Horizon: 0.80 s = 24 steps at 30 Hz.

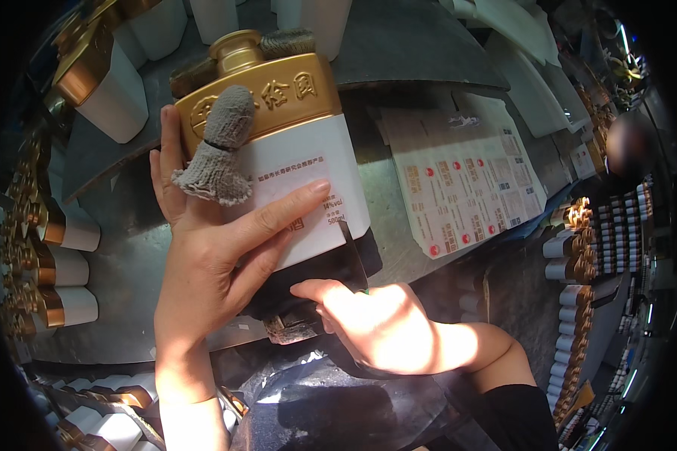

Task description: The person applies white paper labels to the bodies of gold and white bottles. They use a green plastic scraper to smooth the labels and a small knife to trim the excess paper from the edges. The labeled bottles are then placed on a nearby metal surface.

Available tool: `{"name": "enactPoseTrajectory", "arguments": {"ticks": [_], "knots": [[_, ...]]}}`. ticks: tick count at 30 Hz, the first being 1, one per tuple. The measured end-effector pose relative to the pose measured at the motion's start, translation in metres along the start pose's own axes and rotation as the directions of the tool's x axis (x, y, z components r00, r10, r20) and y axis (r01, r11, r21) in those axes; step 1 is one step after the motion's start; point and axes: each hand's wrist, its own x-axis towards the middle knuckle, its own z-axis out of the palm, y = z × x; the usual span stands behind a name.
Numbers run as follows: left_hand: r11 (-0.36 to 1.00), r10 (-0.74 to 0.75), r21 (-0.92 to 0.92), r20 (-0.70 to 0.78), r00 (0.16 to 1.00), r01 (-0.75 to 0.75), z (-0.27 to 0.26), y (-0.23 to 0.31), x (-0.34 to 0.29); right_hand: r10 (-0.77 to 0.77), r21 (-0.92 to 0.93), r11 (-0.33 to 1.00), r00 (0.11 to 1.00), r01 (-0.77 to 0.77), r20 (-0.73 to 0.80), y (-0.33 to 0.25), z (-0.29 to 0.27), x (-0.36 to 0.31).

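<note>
A white bottle (308, 165) with a gold shoulder and neck lies tilted before me, printed marks on its white face. My left hand (226, 233) is wrapped over it, fingers along its left side and thumb pressed on the white face near the print. One finger wears a grey knitted finger sleeve (231, 124), tied with a dark band. In my right hand (380, 323) is a thin-bladed knife (354, 252); its tip meets the bottle's face beside the small print near the lower right edge. My right fingers are closed around the handle, which is mostly hidden.
Right of the bottle, a sheet of printed labels (466, 180) lies on the grey metal table (376, 68). White sheets (534, 75) are beyond it. Dark fibrous pads (287, 43) flank the bottle's neck. Several similar bottles (101, 83) stand at left and back, with rows of bottles (568, 338) far right.
</note>
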Motion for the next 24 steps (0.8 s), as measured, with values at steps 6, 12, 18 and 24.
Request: {"name": "enactPoseTrajectory", "arguments": {"ticks": [6, 12, 18, 24], "knots": [[1.000, 0.010, 0.004, -0.006, 1.000, -0.010, 0.0009, -0.0006, 0.0017, -0.006, -0.022, 1.000, 1.000, 0.007, 0.031, 0.0011, -0.0021, 0.0014], [1.000, 0.011, 0.026, 0.006, 1.000, -0.011, 0.0002, 0.0001, 0.0016, -0.006, -0.007, 1.000, 1.000, 0.006, 0.014, 0.0030, -0.0015, 0.0000], [0.999, 0.007, 0.040, 0.008, 1.000, -0.007, 0.0003, 0.0004, 0.0021, 0.005, -0.036, 0.999, 0.999, -0.004, 0.037, -0.0007, -0.0051, 0.0029], [0.998, -0.003, 0.057, 0.016, 1.000, 0.003, -0.0011, 0.0028, 0.0028, 0.000, -0.028, 1.000, 1.000, 0.001, 0.025, 0.0023, -0.0017, -0.0002]]}}
